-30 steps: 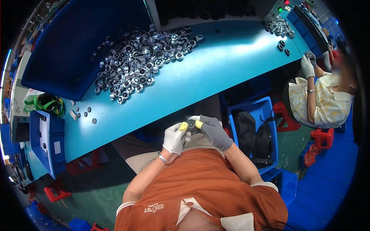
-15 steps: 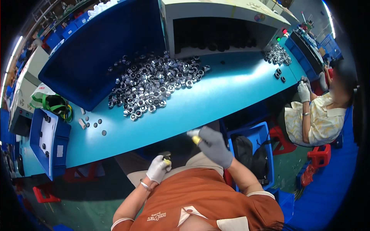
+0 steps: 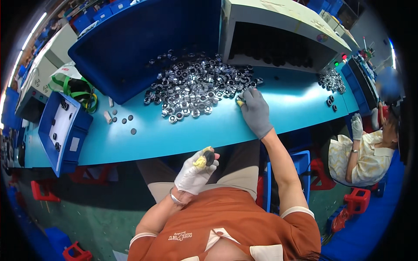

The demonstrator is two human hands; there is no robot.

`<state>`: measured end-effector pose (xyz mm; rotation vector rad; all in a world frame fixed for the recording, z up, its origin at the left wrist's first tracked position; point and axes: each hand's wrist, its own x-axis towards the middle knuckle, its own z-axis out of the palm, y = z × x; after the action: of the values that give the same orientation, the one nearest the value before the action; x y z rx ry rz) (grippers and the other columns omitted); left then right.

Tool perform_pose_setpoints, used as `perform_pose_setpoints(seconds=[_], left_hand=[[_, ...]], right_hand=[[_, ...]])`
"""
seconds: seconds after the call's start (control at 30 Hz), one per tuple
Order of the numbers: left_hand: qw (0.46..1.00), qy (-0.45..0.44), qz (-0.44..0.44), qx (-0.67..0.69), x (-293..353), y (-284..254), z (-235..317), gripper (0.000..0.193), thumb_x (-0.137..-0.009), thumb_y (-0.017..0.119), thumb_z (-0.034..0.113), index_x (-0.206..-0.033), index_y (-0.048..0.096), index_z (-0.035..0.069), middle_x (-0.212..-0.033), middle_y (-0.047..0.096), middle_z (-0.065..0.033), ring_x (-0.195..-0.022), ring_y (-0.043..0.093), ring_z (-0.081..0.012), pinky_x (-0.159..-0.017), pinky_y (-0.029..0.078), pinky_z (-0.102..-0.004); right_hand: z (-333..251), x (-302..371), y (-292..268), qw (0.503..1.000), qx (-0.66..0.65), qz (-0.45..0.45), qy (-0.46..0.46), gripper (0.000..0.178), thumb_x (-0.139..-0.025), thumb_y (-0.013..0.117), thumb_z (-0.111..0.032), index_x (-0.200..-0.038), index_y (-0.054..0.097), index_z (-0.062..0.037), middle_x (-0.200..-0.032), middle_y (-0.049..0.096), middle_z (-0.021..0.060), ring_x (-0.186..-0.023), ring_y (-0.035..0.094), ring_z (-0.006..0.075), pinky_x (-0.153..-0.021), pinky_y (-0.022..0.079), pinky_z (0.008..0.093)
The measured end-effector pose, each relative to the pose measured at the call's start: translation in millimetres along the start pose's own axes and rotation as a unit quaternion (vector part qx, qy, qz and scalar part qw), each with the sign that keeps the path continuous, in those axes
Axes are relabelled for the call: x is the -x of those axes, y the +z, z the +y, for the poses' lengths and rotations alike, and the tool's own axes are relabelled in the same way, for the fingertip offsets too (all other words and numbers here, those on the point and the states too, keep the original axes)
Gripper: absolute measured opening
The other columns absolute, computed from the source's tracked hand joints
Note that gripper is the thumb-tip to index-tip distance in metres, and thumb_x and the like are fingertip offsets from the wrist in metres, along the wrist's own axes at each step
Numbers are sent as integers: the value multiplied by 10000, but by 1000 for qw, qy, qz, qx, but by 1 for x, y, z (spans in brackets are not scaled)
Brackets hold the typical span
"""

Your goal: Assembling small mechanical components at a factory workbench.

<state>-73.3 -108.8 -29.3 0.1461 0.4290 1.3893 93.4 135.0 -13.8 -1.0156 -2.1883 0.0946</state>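
Observation:
My left hand (image 3: 193, 175), in a white glove with yellow wraps on its fingers, is closed on a round black part (image 3: 209, 158) above my lap. Across the turquoise table, my grey-gloved right hand (image 3: 256, 111) reaches to the right edge of a heap of small shiny ring-shaped parts (image 3: 191, 89). Its fingers are curled downward, and one has a yellow wrap. Whatever sits between those fingertips is hidden. The heap spills out in front of a large dark blue bin (image 3: 143, 48) lying on its side.
A beige machine (image 3: 283, 43) with a dark opening holding black parts stands behind the heap. At left are a blue tray (image 3: 65, 135) with black pieces and several dark discs (image 3: 133, 131). A co-worker (image 3: 363, 156) sits at right, beyond a small shiny pile (image 3: 332, 81).
My right hand has moved from over my lap, up and forward to the heap's edge. The left hand has risen and turned, showing the black part. The whole view has shifted.

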Motion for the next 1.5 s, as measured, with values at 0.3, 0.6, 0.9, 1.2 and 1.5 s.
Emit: perform_pose_setpoints(seconds=[0.3,0.6,0.9,1.2,1.5], left_hand=[[995,-6,70,68,-6,4,-8,391,-952,682,101,-1312,562,4,-1174,640,-166,-944,658,-218,-825,572,-277],[988,76,108,-80,-20,33,-3,414,-968,657,67,-1357,534,-2,-1178,635,-155,-928,651,-200,-796,567,-283],[974,105,99,-174,-75,40,-3,364,-1046,570,175,-1344,539,-33,-1165,638,-126,-945,641,-176,-796,558,-277],[992,67,42,-98,-90,42,-21,305,-1062,512,157,-1268,565,-61,-1188,638,-133,-1074,660,-214,-967,573,-359],[995,55,24,-82,-78,47,-22,299,-1056,527,162,-1250,570,-62,-1189,636,-123,-1099,663,-219,-992,566,-363]], right_hand=[[-4,10,-17,998,-20,-67,-3,199,-772,657,-16,-956,612,-75,-911,616,119,-916,620,328,-755,525,436],[-4,9,-19,994,-14,-83,-66,225,-780,660,-11,-999,631,-53,-954,611,126,-944,595,340,-758,516,445],[-37,26,-52,822,-510,-158,197,193,-943,610,-22,-1095,728,-5,-1014,634,28,-792,586,64,-679,494,216],[-49,39,-55,944,-309,-112,11,257,-866,646,-33,-1094,764,-51,-948,575,70,-868,582,182,-741,483,278],[-46,51,-56,958,-280,-26,-62,295,-808,720,-77,-1100,749,-49,-984,648,99,-839,601,233,-737,500,343]])
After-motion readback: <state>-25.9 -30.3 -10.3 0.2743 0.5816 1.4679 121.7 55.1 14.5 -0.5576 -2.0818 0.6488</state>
